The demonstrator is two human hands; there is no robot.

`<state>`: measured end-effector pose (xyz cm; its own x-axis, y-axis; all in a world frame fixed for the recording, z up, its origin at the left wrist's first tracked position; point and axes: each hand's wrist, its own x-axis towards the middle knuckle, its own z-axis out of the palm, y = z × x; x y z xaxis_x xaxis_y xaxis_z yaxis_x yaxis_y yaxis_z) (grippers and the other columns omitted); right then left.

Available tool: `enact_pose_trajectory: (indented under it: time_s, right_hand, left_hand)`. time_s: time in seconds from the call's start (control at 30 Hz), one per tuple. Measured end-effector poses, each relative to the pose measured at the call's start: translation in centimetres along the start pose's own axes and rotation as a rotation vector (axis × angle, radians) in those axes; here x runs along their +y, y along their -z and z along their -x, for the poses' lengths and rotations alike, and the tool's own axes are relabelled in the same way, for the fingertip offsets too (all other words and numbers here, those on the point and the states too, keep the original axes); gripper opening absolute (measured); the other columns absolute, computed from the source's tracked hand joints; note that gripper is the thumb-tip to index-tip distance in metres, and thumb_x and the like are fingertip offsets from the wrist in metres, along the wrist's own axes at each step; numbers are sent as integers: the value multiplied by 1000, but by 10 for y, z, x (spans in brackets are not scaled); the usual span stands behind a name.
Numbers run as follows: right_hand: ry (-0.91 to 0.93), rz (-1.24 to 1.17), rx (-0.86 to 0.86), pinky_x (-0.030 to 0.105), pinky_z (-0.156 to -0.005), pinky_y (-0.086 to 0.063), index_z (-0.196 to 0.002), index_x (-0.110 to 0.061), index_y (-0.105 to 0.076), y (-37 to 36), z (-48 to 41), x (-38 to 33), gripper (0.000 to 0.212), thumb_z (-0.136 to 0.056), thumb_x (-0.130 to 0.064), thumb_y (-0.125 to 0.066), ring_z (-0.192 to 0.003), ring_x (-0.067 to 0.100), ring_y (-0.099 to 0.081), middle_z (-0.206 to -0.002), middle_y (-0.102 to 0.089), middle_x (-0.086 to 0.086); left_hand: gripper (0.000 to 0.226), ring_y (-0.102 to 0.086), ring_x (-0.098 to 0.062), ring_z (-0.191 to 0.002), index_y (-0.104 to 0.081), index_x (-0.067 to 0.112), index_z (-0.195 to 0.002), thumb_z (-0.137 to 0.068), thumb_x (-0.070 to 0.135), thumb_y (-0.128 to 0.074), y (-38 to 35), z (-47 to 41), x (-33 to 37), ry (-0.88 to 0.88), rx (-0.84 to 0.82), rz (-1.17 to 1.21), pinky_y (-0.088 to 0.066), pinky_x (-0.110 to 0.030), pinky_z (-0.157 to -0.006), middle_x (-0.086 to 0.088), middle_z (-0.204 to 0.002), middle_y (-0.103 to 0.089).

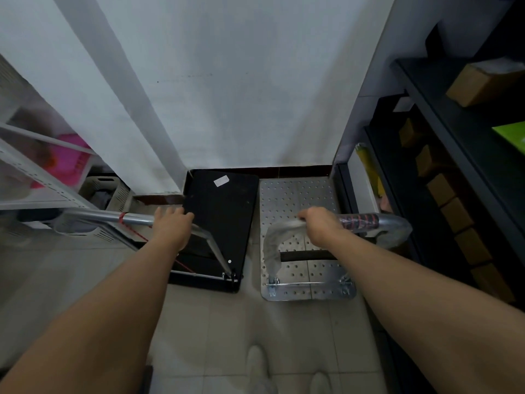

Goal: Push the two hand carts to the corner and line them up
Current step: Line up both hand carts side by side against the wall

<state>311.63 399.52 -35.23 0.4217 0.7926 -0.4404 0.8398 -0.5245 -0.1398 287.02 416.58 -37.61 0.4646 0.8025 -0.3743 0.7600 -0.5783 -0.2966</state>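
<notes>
Hand carts stand side by side in the corner with their front edges at the wall [241,95]. The black cart [221,211] is on the left and the perforated silver cart [298,194] is on the right, tucked beside the dark shelving [454,132]. A narrow strip of floor [227,322] shows between them. The black cart sits slightly skewed, with its near end swung left, so the lining-up looks almost done but not quite.

The left hand [173,223] folds its fingers over the chrome handle [136,218] near the bend, where a sideways pull would best swing that end. The right hand [319,223] is a closed fist around the wrapped handle [360,221], gripping through loose plastic film. That film may slip, which would explain the tight grasp. Holding one handle in each hand lets the person nudge both carts together and compare their rear edges.

The dark shelving holds rows of brown cardboard boxes [480,83]. On the left, a white rack [42,172] carries a pink basket [71,157] whose contents are too blurred to tell. A pale slotted crate [106,189] on the floor holds something dark.
</notes>
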Motion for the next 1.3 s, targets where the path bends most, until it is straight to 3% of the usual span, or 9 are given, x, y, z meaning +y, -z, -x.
enact_pose_trajectory:
  time_s: [0.37, 0.57, 0.93, 1.3]
  right_hand:
    - [-6, 2, 77, 36, -88, -43, -118, -15, -55, -1, -16, -22, 38, -86, 5, -54, -110, 28, -50, -119, -53, 10]
    - [15, -30, 86, 35, -88, -45, -114, -17, -55, -7, -22, -34, 38, -84, 7, -55, -106, 26, -49, -116, -53, 8]
    - [35, -43, 125, 34, -87, -42, -105, -17, -55, -8, -22, -21, 34, -84, 10, -51, -106, 25, -47, -110, -52, 6]
    - [53, -37, 105, 33, -93, -43, -108, -18, -54, -11, -15, 7, 39, -81, 10, -56, -107, 22, -45, -114, -51, 4]
  left_hand:
    - [40, -46, -23, -123, -51, 27, -128, -91, 11, -52, -10, -25, -28, -20, -60, 47, -21, -45, -113, -2, -122, -59]
    - [30, -48, -23, -117, -54, 28, -120, -92, 17, -52, -4, -28, -16, -75, -28, 115, -29, -42, -104, -1, -115, -59]
    - [24, -46, -26, -118, -53, 27, -117, -95, 20, -50, 5, -28, 18, -142, -37, 235, -25, -46, -109, -2, -116, -56]
    - [27, -45, -24, -118, -52, 27, -121, -95, 19, -49, 11, -29, 50, -153, -14, 278, -21, -46, -110, -1, -117, -55]
